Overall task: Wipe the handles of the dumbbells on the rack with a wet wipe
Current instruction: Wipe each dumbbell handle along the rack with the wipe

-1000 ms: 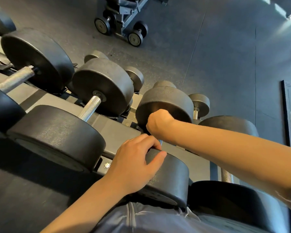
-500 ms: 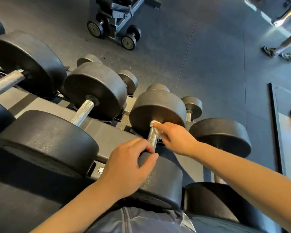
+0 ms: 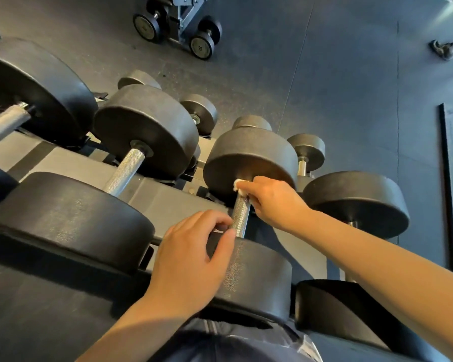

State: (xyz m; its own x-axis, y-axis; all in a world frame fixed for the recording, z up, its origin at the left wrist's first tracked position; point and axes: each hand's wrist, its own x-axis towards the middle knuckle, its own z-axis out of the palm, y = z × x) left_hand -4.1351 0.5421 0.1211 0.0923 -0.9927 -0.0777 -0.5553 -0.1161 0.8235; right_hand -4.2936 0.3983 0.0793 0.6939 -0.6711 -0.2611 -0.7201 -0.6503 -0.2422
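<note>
Right hand (image 3: 273, 202) pinching a white wipe (image 3: 239, 187) against the far end of the knurled handle (image 3: 240, 215), just under the far weight head (image 3: 249, 159). Left hand (image 3: 191, 259) resting on the near weight head (image 3: 256, 278), fingers (image 3: 215, 218) curled over its top edge beside the handle's near end. Dumbbell lying across the rack (image 3: 162, 197), near its right end, between neighbouring dumbbells (image 3: 131, 158). Wheeled bench frame (image 3: 178, 24) on the floor (image 3: 338, 87) beyond.
</note>
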